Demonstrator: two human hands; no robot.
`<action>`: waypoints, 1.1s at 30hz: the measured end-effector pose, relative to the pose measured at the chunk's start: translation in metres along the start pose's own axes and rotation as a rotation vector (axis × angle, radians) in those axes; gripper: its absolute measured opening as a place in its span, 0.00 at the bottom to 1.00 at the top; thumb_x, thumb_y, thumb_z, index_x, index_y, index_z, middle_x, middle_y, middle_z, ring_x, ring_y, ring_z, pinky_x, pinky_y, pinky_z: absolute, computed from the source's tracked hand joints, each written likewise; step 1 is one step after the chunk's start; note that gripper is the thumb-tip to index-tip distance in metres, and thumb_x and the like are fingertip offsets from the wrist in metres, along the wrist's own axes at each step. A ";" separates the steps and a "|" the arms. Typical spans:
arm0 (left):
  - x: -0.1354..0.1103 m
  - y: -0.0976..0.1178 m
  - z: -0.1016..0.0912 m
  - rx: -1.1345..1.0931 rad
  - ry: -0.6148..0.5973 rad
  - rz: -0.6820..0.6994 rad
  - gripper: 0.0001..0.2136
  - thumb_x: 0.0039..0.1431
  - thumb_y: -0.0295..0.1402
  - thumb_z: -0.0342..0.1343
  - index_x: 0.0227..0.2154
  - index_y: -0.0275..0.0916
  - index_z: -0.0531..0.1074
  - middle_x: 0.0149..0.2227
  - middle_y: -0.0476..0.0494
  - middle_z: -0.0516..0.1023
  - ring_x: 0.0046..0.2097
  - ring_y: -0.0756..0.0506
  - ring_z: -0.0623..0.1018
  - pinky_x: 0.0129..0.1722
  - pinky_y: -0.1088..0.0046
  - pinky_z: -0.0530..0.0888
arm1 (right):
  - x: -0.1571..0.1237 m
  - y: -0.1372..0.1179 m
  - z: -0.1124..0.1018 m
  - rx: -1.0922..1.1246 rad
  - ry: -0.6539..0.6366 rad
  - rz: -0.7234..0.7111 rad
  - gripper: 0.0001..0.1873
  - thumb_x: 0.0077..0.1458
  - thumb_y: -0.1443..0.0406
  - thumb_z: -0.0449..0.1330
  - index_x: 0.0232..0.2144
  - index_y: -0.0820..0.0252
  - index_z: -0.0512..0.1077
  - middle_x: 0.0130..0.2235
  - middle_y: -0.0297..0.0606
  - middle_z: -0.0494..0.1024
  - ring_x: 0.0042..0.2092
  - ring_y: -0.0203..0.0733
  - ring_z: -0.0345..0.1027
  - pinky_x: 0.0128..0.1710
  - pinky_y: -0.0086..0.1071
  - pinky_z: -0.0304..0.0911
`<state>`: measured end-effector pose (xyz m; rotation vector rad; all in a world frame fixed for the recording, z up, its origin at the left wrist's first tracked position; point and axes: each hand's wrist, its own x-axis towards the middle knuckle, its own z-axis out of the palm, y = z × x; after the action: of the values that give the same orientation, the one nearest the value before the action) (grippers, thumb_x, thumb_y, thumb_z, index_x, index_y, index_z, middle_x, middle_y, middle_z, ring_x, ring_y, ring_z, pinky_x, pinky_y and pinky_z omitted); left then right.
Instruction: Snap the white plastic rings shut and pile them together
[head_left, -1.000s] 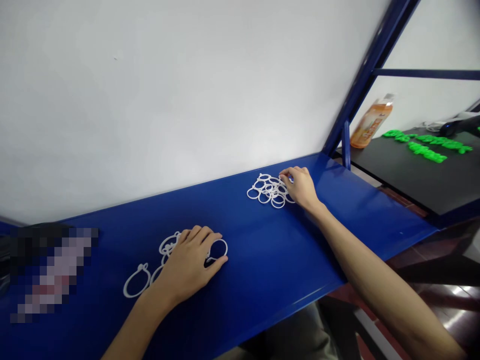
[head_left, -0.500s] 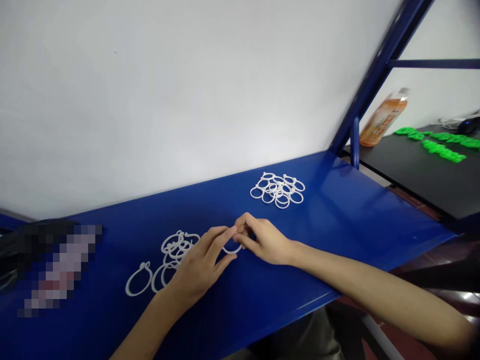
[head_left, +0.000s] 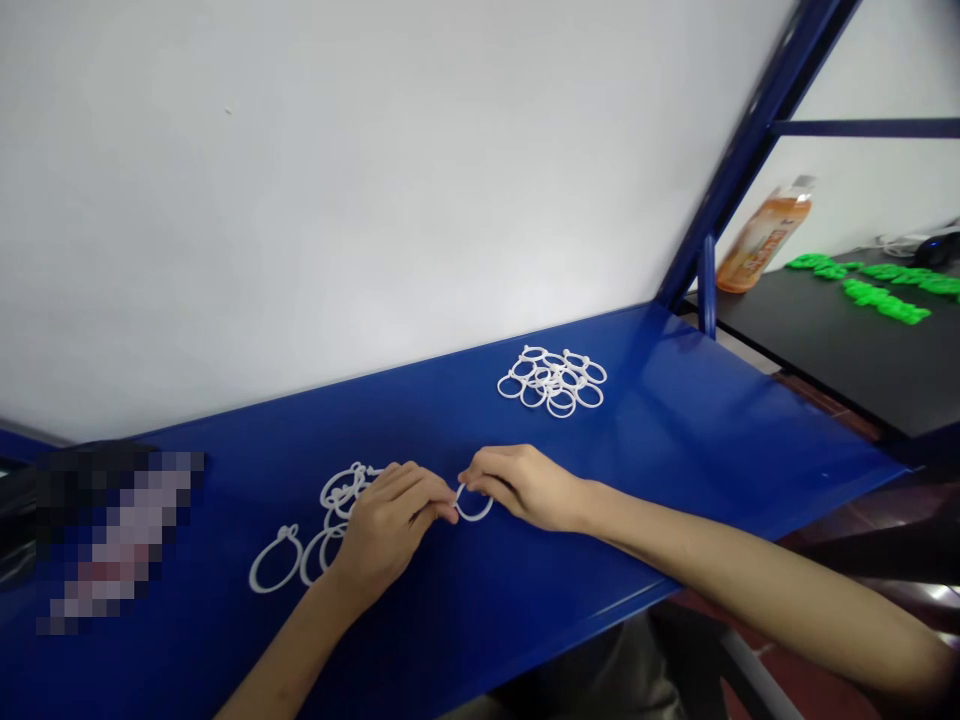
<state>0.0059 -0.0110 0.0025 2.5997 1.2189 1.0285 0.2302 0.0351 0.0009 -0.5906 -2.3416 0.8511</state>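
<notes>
A thin white plastic ring [head_left: 475, 518] is held between my two hands, just over the blue tabletop. My left hand [head_left: 390, 520] pinches its left edge between thumb and fingertips. On its upper part, the fingers and thumb of my right hand [head_left: 525, 485] are closed. Partly behind my left hand lies a loose group of white rings [head_left: 337, 490] with small knobs or loops; some of them are covered by the hand. One more white ring [head_left: 275, 562] lies at the left of that group. Beyond my right hand rests a second heap of white rings [head_left: 555, 380].
The blue table [head_left: 600, 560] runs along a white wall [head_left: 375, 200]. At far left lie a black item [head_left: 90, 455] and a blurred-out package [head_left: 124, 540]. To the right, past a blue metal frame [head_left: 706, 285], a black surface [head_left: 825, 350] bears an orange bottle [head_left: 765, 240] and green pieces [head_left: 885, 300].
My left hand has shifted down a little and its fingers have closed into a pinch at the ring's left side. The ring has moved slightly right and down, and shows more fully.
</notes>
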 end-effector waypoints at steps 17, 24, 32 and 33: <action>-0.007 -0.032 -0.011 0.540 -0.127 -0.299 0.20 0.64 0.49 0.51 0.48 0.40 0.75 0.48 0.36 0.78 0.49 0.33 0.75 0.45 0.52 0.71 | 0.010 0.031 -0.048 -0.444 0.452 0.248 0.10 0.67 0.63 0.54 0.41 0.58 0.75 0.40 0.40 0.76 0.39 0.41 0.71 0.41 0.36 0.66; -0.012 -0.033 -0.004 0.542 -0.199 -0.312 0.16 0.67 0.41 0.46 0.48 0.39 0.74 0.45 0.37 0.78 0.44 0.37 0.76 0.42 0.57 0.71 | 0.004 0.080 -0.090 -0.642 0.669 0.572 0.06 0.60 0.65 0.57 0.33 0.58 0.73 0.35 0.40 0.79 0.39 0.47 0.67 0.39 0.37 0.61; -0.007 -0.029 -0.003 0.410 -0.145 -0.286 0.12 0.67 0.39 0.49 0.45 0.40 0.73 0.44 0.42 0.78 0.46 0.39 0.76 0.46 0.58 0.73 | 0.002 0.094 -0.090 -0.667 0.669 0.645 0.10 0.61 0.61 0.56 0.33 0.59 0.75 0.35 0.41 0.80 0.39 0.48 0.66 0.38 0.37 0.60; -0.007 -0.029 -0.003 0.397 -0.133 -0.280 0.12 0.67 0.39 0.49 0.45 0.40 0.73 0.44 0.42 0.78 0.46 0.39 0.75 0.46 0.58 0.73 | 0.002 0.094 -0.090 -0.668 0.669 0.646 0.11 0.61 0.60 0.56 0.33 0.59 0.75 0.35 0.41 0.80 0.39 0.49 0.66 0.39 0.38 0.60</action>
<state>-0.0173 0.0031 -0.0090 2.5980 1.8421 0.6017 0.3058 0.1413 -0.0058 -1.6692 -1.7582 0.0221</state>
